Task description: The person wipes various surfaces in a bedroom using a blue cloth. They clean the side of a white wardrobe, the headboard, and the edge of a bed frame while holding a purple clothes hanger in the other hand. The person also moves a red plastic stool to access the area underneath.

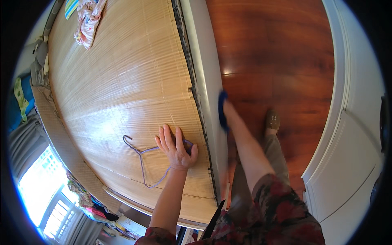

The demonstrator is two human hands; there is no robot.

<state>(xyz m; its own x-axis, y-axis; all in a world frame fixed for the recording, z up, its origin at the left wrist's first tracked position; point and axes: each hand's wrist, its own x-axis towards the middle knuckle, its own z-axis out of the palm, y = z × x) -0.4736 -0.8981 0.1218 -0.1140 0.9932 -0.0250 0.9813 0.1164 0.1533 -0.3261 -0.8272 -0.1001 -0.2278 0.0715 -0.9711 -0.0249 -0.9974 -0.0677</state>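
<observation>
My left hand (178, 153) lies palm down, fingers spread, on the bamboo mat (134, 92) that covers the bed, close to its right edge. Beside it and partly beneath it is a thin purple clothes hanger (142, 165), its hook pointing away to the left. My right hand (224, 111) is lowered against the pale side board of the bed (211, 88). Something dark blue (222, 110), perhaps a cloth, covers the end of that hand, which is blurred, so its fingers and grip cannot be made out.
Crumpled patterned fabric (88, 23) lies at the mat's far end. A padded headboard (73, 147), grey curtains (29, 144) and a bright window stand at the left. Wooden flooring (272, 55) runs between the bed and a white panelled door or cabinet (340, 171). My shoe (272, 120) is on the floor.
</observation>
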